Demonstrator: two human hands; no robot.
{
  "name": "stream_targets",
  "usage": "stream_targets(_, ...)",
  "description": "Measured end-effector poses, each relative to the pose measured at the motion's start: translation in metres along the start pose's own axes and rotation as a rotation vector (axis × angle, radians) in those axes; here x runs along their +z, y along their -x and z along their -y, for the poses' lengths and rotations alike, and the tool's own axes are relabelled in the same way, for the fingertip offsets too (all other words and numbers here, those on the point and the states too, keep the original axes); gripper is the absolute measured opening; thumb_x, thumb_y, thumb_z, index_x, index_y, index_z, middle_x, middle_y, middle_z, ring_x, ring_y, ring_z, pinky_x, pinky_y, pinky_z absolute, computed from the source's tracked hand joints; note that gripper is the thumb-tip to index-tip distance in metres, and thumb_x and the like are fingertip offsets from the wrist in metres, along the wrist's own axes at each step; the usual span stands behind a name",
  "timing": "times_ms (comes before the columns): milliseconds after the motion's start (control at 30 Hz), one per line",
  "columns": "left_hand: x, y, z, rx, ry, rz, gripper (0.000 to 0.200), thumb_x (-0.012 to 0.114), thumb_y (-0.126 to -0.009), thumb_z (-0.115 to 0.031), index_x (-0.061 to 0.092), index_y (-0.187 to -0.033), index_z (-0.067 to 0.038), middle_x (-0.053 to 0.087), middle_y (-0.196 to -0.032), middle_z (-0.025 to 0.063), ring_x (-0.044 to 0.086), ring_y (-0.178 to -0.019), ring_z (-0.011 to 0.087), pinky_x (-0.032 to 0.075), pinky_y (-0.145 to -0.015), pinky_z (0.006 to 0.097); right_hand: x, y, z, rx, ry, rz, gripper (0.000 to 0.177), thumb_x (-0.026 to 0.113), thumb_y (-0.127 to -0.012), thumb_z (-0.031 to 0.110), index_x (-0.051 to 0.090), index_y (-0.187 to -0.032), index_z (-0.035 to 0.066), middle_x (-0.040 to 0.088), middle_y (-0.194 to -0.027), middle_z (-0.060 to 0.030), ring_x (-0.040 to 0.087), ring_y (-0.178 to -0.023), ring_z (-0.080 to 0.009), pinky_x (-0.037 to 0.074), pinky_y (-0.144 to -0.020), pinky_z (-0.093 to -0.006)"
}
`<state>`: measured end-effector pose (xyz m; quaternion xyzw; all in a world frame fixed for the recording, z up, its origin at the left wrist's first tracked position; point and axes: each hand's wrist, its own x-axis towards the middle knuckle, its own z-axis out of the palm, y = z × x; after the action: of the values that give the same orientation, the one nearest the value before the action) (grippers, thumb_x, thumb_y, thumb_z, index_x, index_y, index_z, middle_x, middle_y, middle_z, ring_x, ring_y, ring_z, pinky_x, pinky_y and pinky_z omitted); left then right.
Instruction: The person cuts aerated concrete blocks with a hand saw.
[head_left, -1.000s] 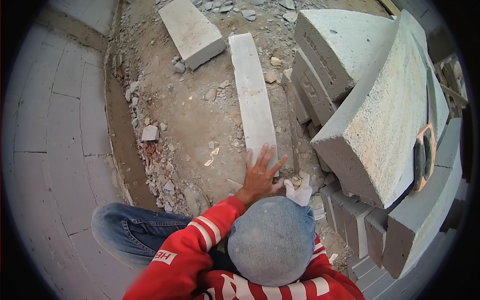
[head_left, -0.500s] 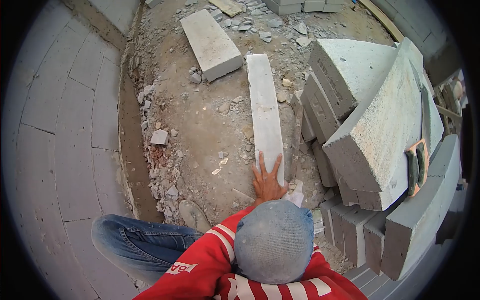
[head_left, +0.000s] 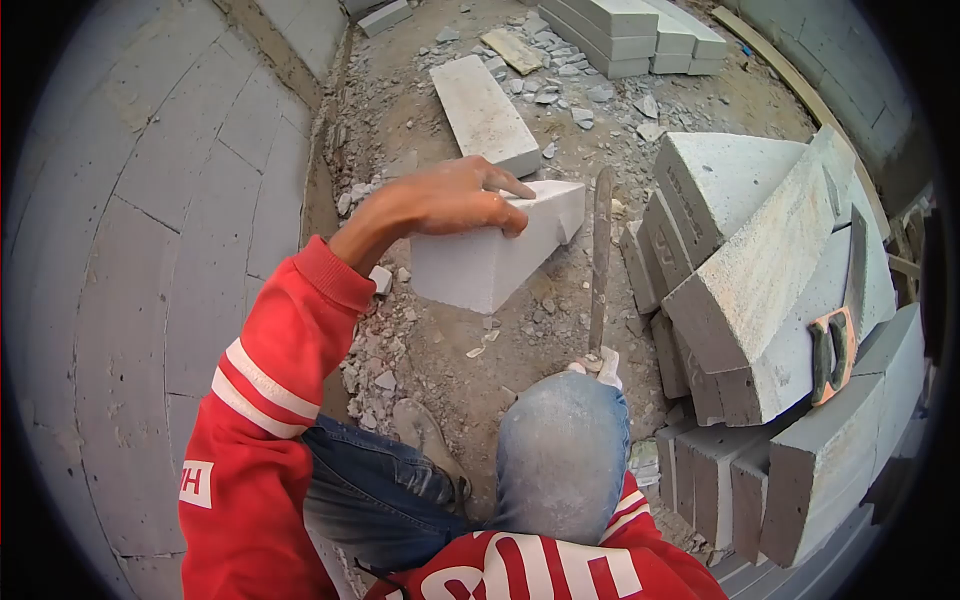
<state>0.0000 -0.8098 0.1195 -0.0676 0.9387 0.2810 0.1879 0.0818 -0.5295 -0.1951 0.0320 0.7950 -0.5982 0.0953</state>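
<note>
Pale-grey angular concrete block (head_left: 458, 268) is now tilted up left of long brown metal blade (head_left: 599, 260), seemingly being repositioned; bare left hand (head_left: 450, 205) clasps its top edge; white-gloved right hand (head_left: 608, 370) at blade's end, can't tell grip

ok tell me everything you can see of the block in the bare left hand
The block is pale grey, nearly white, with flat faces, and looks like masonry. It is tilted, showing angled faces; its right end looks uneven. The left hand grips its upper edge, hiding part of the top. It is over rubble-strewn ground, on the near side of another pale block; whether its lower edge touches the ground is hard to tell.
</note>
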Motion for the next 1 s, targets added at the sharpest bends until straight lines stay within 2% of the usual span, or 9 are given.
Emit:
stream_targets(167,-0.052,-0.025,-0.027,0.006,-0.191,0.151,0.056,0.07,-0.076,-0.036,0.077,-0.12,-0.003,0.076,-0.106,0.0152,0.071,-0.092,0.0271,0.058,-0.082,0.0377,0.005,-0.024,0.047,-0.2,0.034,-0.036,0.045,0.079,-0.088,0.015,0.055,-0.124,0.001,0.077,-0.09,-0.0132,0.075,-0.082,-0.0218,0.059,-0.077,-0.035)
stream_targets(267,-0.064,-0.048,-0.028,0.029,-0.159,0.061,0.047,0.071,-0.076,-0.038,0.079,-0.106,-0.002,0.076,-0.101,0.0116,0.068,-0.088,0.0235,0.056,-0.076,0.0372,0.013,-0.039,0.08,-0.335,-0.034,0.016,0.04,0.077,-0.09,0.015,0.055,-0.12,0.001,0.077,-0.089,-0.0132,0.075,-0.08,-0.0216,0.058,-0.075,-0.0342)
stream_targets(400,-0.095,-0.079,-0.048,0.082,-0.068,0.011,0.051,0.071,-0.077,-0.044,0.079,-0.105,-0.002,0.075,-0.101,0.0134,0.07,-0.095,0.0241,0.057,-0.079,0.0366,0.026,-0.05,0.119,-0.388,-0.046,0.066,0.039,0.075,-0.092,0.015,0.054,-0.121,0.001,0.076,-0.086,-0.0173,0.077,-0.08,-0.0267,0.058,-0.071,-0.0378)
stream_targets(500,-0.107,-0.108,-0.05,0.032,-0.214,-0.282,0.062,0.076,-0.076,-0.054,0.078,-0.113,-0.004,0.074,-0.11,0.019,0.071,-0.106,0.0294,0.057,-0.086,0.0429,0.034,-0.067,0.149,-0.441,0.018,0.038,0.04,0.074,-0.093,0.017,0.053,-0.122,-0.001,0.077,-0.088,-0.0203,0.078,-0.083,-0.034,0.059,-0.072,-0.041)
stream_targets(567,-0.11,-0.109,-0.028,0.422,-0.069,-0.512,0.086,0.084,-0.069,-0.064,0.069,-0.134,-0.01,0.066,-0.132,0.0252,0.064,-0.124,0.0361,0.054,-0.1,0.0503,0.037,-0.076,0.155,-0.45,0.005,0.034,0.043,0.073,-0.094,0.018,0.052,-0.125,-0.004,0.077,-0.092,-0.023,0.077,-0.087,-0.0386,0.059,-0.073,-0.0434)
stream_targets(633,-0.105,-0.09,0.008,0.747,-0.085,-0.466,0.109,0.09,-0.061,-0.068,0.055,-0.151,-0.017,0.055,-0.147,0.0224,0.055,-0.135,0.0403,0.047,-0.112,0.0562,0.043,-0.086,0.158,-0.509,0.069,-0.03,0.047,0.074,-0.094,0.018,0.051,-0.126,-0.007,0.077,-0.092,-0.0236,0.078,-0.088,-0.0379,0.058,-0.072,-0.0438)
stream_targets(733,-0.089,-0.089,0.039,0.845,-0.374,-0.646,0.118,0.093,-0.056,-0.065,0.048,-0.156,-0.021,0.053,-0.149,0.0174,0.05,-0.141,0.0403,0.041,-0.119,0.0561,0.05,-0.092,0.166,-0.492,0.054,-0.007,0.045,0.074,-0.094,0.018,0.053,-0.125,-0.008,0.077,-0.092,-0.0235,0.078,-0.086,-0.0377,0.058,-0.072,-0.0442)
stream_targets(900,-0.088,-0.104,0.054,0.741,-0.281,-0.807,0.112,0.095,-0.055,-0.06,0.052,-0.15,-0.016,0.055,-0.146,0.0151,0.053,-0.137,0.0402,0.043,-0.118,0.0559,0.039,-0.108,0.187,-0.533,0.11,0.005,0.038,0.074,-0.095,0.017,0.055,-0.121,-0.003,0.078,-0.091,-0.0215,0.078,-0.079,-0.0337,0.058,-0.069,-0.0409)
stream_targets(1000,-0.092,-0.109,0.059,0.713,-0.224,-0.86,0.11,0.096,-0.055,-0.058,0.055,-0.145,-0.012,0.056,-0.144,0.0151,0.055,-0.134,0.0388,0.045,-0.116,0.054,0.023,-0.097,0.23,-0.631,0.073,-0.144,0.036,0.076,-0.097,0.019,0.055,-0.117,-0.002,0.074,-0.08,-0.015,0.073,-0.07,-0.0203,0.056,-0.065,-0.034)
